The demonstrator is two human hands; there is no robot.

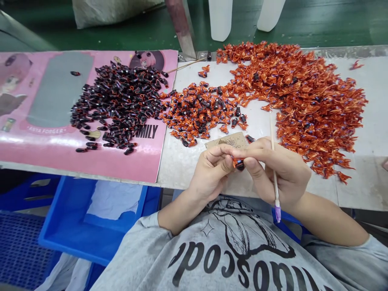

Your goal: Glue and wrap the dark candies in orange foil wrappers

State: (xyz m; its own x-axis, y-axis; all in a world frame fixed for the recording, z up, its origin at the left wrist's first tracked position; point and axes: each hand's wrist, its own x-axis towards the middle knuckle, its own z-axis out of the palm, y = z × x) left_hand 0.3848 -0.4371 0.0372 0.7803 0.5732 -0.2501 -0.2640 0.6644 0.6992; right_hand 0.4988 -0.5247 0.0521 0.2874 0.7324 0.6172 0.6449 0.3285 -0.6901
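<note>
My left hand [212, 171] is closed, pinching a small orange-and-black plastic piece [239, 163] between thumb and fingers. From the other side my right hand [280, 171] meets it, thumb and fingertips at the piece's edge. A thin wooden stick [272, 126] with a purple-stained lower end is also tucked among the right hand's fingers. Just beyond the fingertips lies a brown, speckled piece of sheet [232, 140], partly covered by my hands. A single dark piece [250, 139] rests beside it.
A large heap of orange pieces [315, 101] spreads on the right. Mixed orange-and-black pieces [198, 111] lie mid-table, and black pieces [121, 97] cover part of a pink printed mat [133, 167]. Another thin stick [188, 64] lies behind. A blue bin [72, 226] stands below the table's left side.
</note>
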